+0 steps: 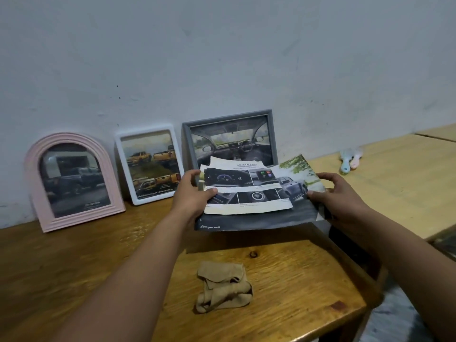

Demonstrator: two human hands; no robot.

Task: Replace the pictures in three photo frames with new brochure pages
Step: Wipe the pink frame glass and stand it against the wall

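Three photo frames lean on the wall at the back of a wooden table (74, 262): a pink arched frame (71, 180) at the left, a white rectangular frame (149, 164) beside it, and a grey frame (230, 138) showing a car interior. In front of the grey frame I hold a stack of brochure pages (256, 196) above the table. My left hand (191, 196) grips the stack's left edge, thumb on top. My right hand (338, 196) pinches its right edge. The pages cover the grey frame's lower part.
A crumpled tan cloth (223, 287) lies on the table near me. To the right stands a lighter wooden table (399, 183) with small pastel brushes (350, 159) on it. A dark gap runs between the two tables.
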